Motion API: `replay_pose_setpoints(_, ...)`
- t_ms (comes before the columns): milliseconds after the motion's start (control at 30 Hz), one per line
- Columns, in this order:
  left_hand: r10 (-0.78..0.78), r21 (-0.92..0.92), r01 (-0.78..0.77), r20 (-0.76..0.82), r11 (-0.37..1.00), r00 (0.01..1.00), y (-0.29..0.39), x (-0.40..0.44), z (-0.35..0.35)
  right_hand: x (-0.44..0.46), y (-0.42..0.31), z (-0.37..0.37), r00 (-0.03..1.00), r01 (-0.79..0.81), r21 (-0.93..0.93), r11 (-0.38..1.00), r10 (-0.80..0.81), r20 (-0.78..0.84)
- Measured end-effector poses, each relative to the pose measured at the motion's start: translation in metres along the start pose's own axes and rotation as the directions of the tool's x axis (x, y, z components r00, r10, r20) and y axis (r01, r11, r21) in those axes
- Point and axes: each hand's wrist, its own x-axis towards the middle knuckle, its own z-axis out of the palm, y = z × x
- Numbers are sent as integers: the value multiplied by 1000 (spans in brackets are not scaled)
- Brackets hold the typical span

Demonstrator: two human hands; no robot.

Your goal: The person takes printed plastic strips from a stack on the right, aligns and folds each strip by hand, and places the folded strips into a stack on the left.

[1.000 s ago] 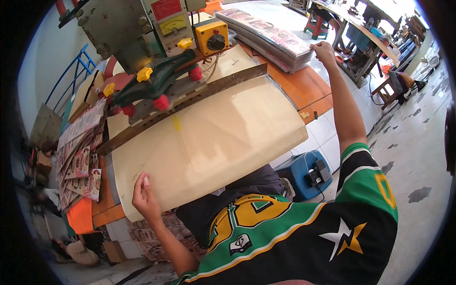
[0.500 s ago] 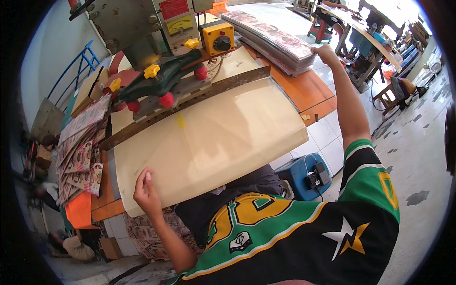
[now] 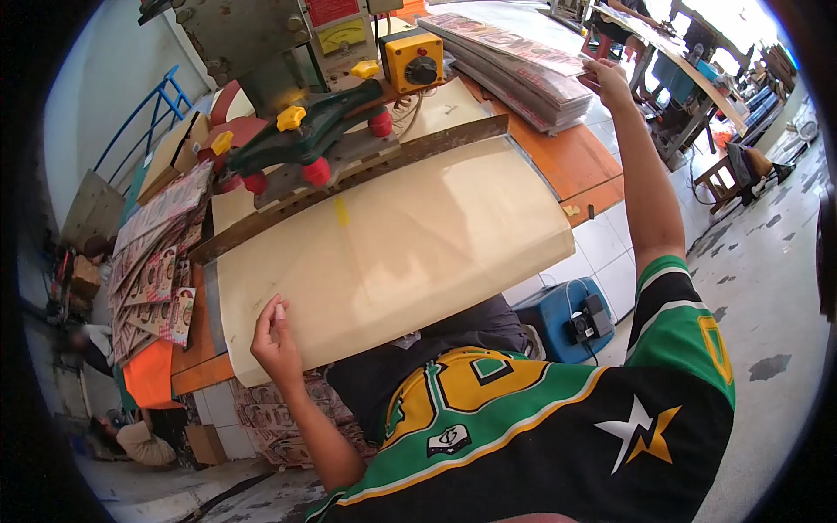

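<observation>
My right hand [image 3: 606, 83] pinches the near right corner of the top printed sheet [image 3: 514, 44]. That corner is raised off the stack of printed sheets [image 3: 514, 96] beneath it. My left hand [image 3: 277, 340] is at the front left edge of a beige sheet [image 3: 392, 253], holding nothing, with its fingers loosely extended. The beige sheet covers the work surface before me, and its front edge droops over my lap. Behind it runs a long metal bar [image 3: 453, 137], below a machine's green bracket [image 3: 305, 144] with yellow knobs and red feet.
A yellow control box [image 3: 413, 63] with a black dial stands beside the machine. Loose printed pieces [image 3: 161, 261] are piled at the left, above an orange sheet [image 3: 150, 375]. A blue container [image 3: 562, 327] with a black adapter sits by my legs. Other people are in the background.
My right hand has lifted the corner of the top printed sheet, opening a gap above the stack. My left hand stays at the beige sheet. The view has shifted slightly.
</observation>
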Motion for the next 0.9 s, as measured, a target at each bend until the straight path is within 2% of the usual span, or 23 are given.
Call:
replay_pose_setpoints(33,0,1,0,-2,1000,1000,-1,0,0,-1,3,3,1000,0,1,1000,0,2)
replay_pose_setpoints(100,-8,-4,8,2,1000,1000,-1,0,0,-4,10,12,976,104,103,989,-81,-204)
replay_pose_setpoints(133,-9,-3,9,1,1000,1000,0,0,0,-7,11,16,960,151,150,977,-109,-257)
replay_pose_setpoints(167,-23,-7,23,19,1000,1000,2,0,-1,-6,12,19,961,152,151,977,-110,-254)
replay_pose_setpoints(233,-40,-6,41,34,999,999,4,-1,-3,7,23,19,807,447,0,895,-403,-432)
replay_pose_setpoints(267,-42,-12,42,37,999,998,4,-1,-3,11,25,13,717,576,-25,817,-520,-464)
replay_pose_setpoints(300,-42,-18,43,42,999,998,4,-1,-3,-1,16,14,719,576,-23,817,-519,-462)
replay_pose_setpoints(367,-46,-21,46,39,999,998,6,-1,-3,-47,-11,13,685,633,136,762,-471,-555)
replay_pose_setpoints(433,-47,-27,48,36,998,998,6,-1,-3,-53,-1,-19,567,690,-122,713,-637,-523)
replay_pose_setpoints(467,-33,-28,34,31,999,999,3,0,-2,-84,-14,-18,606,676,-3,737,-558,-567)
replay_pose_setpoints(500,-23,-26,23,25,999,999,1,0,-2,-100,-16,-29,620,702,75,708,-556,-555)
replay_pose_setpoints(533,-25,-26,25,21,999,999,0,-1,-1,-124,-27,-37,635,657,19,754,-539,-554)
replay_pose_setpoints(600,-14,-42,14,1,999,1000,1,0,1,-134,-14,-79,654,699,169,695,-525,-546)
replay_pose_setpoints(633,-12,-42,12,3,999,1000,2,1,0,-137,-4,-107,691,673,191,714,-515,-507)
replay_pose_setpoints(700,-15,-35,16,17,999,1000,5,2,1,-168,-5,-126,749,597,283,751,-395,-532)
replay_pose_setpoints(733,-11,-36,12,18,999,1000,4,2,0,-180,0,-137,746,599,283,749,-395,-535)
replay_pose_setpoints(800,-56,-79,59,43,995,998,-1,3,-1,-196,15,-160,820,534,373,759,-356,-449)
replay_pose_setpoints(833,-54,-77,57,43,995,998,1,4,-3,-200,23,-168,820,533,375,759,-354,-450)
replay_pose_setpoints(900,-139,-163,160,132,974,981,5,5,-8,-208,36,-177,865,464,446,765,-284,-413)
